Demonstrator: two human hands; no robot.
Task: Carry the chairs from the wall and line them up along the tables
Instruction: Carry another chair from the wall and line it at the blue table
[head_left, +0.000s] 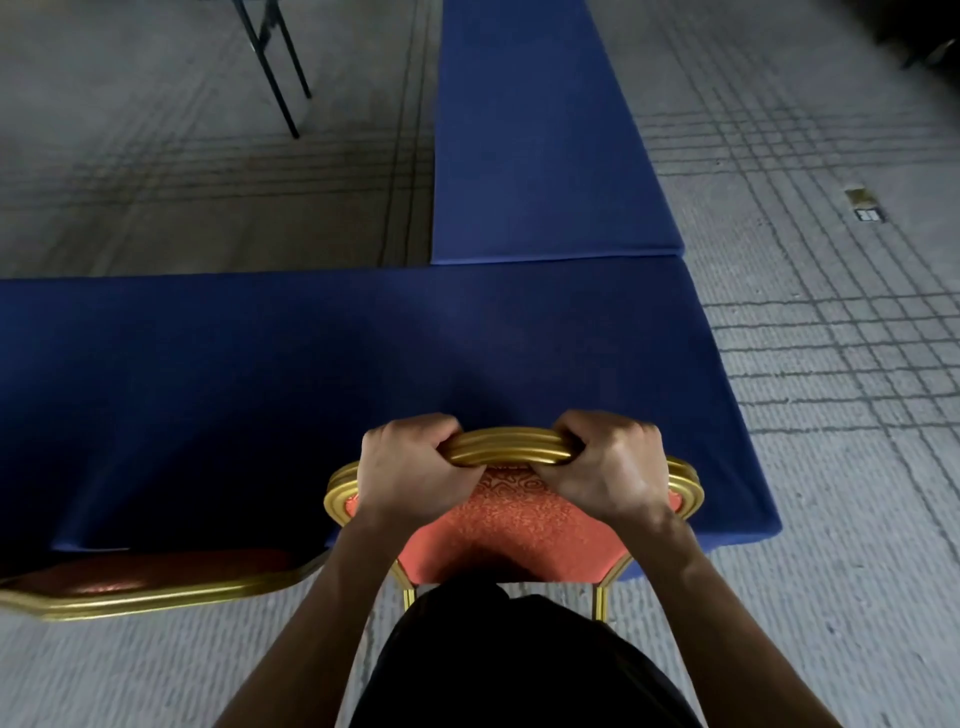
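Left hand (410, 467) and right hand (605, 470) clench gold-framed chair (506, 525) top rail at blue-clothed table (260, 395). Risk: pushing forward snags cloth; neighbouring chair (150, 584) near.

Seat and feet of held chair (511, 525) hidden by backrest, dark clothing (509, 670); fingertips of left hand (402, 467), right hand (605, 467) tucked behind top rail; second chair (145, 587) cut by left edge; near table (260, 364) runs off left, far table (530, 130) off top; floor label (865, 205) unreadable.

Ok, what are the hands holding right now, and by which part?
One chair, by the gold top rail of its backrest: the left hand grips left of centre, the right hand right of centre.
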